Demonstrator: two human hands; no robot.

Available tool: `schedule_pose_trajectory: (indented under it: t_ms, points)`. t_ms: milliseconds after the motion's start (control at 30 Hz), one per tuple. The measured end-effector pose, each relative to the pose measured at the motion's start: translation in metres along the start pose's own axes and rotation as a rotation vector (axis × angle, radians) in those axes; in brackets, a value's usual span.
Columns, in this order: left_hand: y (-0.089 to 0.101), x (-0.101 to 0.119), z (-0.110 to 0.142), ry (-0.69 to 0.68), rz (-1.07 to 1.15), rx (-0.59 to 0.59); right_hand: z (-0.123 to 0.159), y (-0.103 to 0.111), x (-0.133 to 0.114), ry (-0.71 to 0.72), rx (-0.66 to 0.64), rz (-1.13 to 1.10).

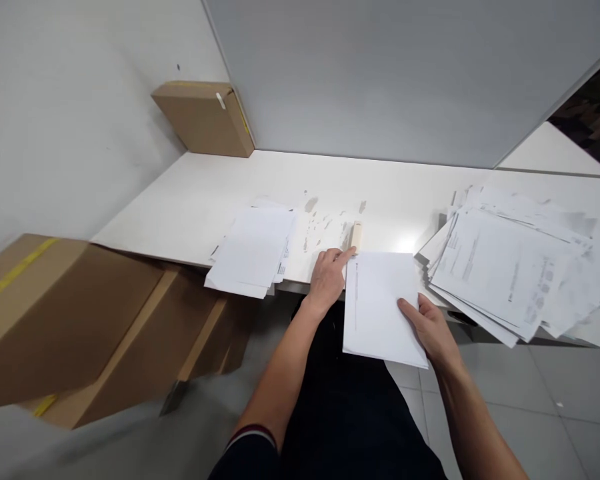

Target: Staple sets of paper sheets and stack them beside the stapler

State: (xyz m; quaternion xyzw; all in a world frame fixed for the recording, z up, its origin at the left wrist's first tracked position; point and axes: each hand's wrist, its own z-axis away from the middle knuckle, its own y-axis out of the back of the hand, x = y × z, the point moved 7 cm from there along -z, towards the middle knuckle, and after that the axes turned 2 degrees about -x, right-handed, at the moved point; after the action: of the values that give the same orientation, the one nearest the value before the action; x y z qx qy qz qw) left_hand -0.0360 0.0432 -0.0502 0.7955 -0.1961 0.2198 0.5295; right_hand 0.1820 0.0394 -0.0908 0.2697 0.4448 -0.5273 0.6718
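A small cream-coloured block that looks like a stapler (357, 233) lies on the white desk at the top left corner of a paper stack. My left hand (327, 277) rests at the desk's front edge, its index finger stretched out and touching the near end of the stapler. The other fingers are loosely bent, with nothing seen in them. In my right hand (433, 327) the right edge of the stack of white sheets (380, 300) is pinched, thumb on top and fingers beneath. The stack overhangs the desk's front edge, and its top sheet has a little print near the upper left.
A neat pile of papers (255, 243) sits to the left, slightly over the edge. Spread-out printed sheets (500, 260) cover the right side. One cardboard box (205, 120) stands in the back corner; larger boxes (80, 313) stand at lower left. A grey panel (380, 80) bounds the desk (180, 193).
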Motion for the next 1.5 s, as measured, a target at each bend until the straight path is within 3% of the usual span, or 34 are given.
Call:
schedule_pose_trajectory:
  t_ms: [100, 200, 300, 367, 433, 500, 567, 700, 767, 900, 967, 1067, 1133, 1233, 1400, 1500]
  points:
    - [0.008, 0.007, 0.005, -0.012, 0.067, 0.020, 0.006, 0.001, 0.002, -0.021, 0.000, -0.014]
    - [0.024, 0.013, 0.031, 0.043, 0.232, 0.084, 0.021, 0.000, 0.009, -0.074, -0.017, -0.009]
    - [0.043, -0.007, 0.081, 0.439, 0.429, 0.236, 0.037, -0.014, 0.015, -0.098, -0.084, -0.014]
    - [0.044, -0.019, 0.116, 0.661, 0.660, 0.167, 0.041, -0.033, 0.011, -0.048, -0.131, 0.010]
    - [0.046, -0.025, 0.140, 0.780, 0.896, 0.060, 0.036, -0.057, -0.001, 0.061, -0.153, 0.080]
    - [0.064, -0.035, 0.151, 0.816, 0.956, 0.071, 0.023, -0.089, -0.019, 0.191, -0.170, 0.157]
    - [0.092, -0.050, 0.153, 0.819, 0.867, 0.190, 0.005, -0.128, -0.035, 0.282, -0.228, 0.189]
    - [0.150, -0.085, 0.150, 0.812, 0.477, 0.507, -0.034, -0.204, -0.051, 0.344, -0.284, 0.213]
    - [0.156, -0.106, 0.150, 0.884, 0.508, 0.571, -0.050, -0.233, -0.051, 0.319, -0.300, 0.224]
    - [0.138, -0.132, 0.156, 0.991, 0.888, 0.744, -0.068, -0.268, -0.038, 0.189, -0.426, 0.282]
    - [0.123, -0.133, 0.155, 1.004, 1.056, 0.802, -0.068, -0.269, -0.034, 0.149, -0.483, 0.303]
    - [0.102, -0.128, 0.145, 1.025, 1.259, 0.852, -0.060, -0.251, -0.038, 0.182, -0.500, 0.389]
    - [0.098, -0.126, 0.132, 0.930, 1.296, 0.916, -0.051, -0.233, -0.044, 0.238, -0.491, 0.437]
    - [0.101, -0.129, 0.113, 0.797, 1.207, 1.038, -0.034, -0.207, -0.047, 0.284, -0.507, 0.420]
    - [0.099, -0.140, 0.103, 0.942, 0.990, 1.185, -0.015, -0.166, -0.037, 0.266, -0.513, 0.340]
    - [0.101, -0.141, 0.099, 0.932, 0.864, 1.215, -0.009, -0.144, -0.027, 0.228, -0.507, 0.294]
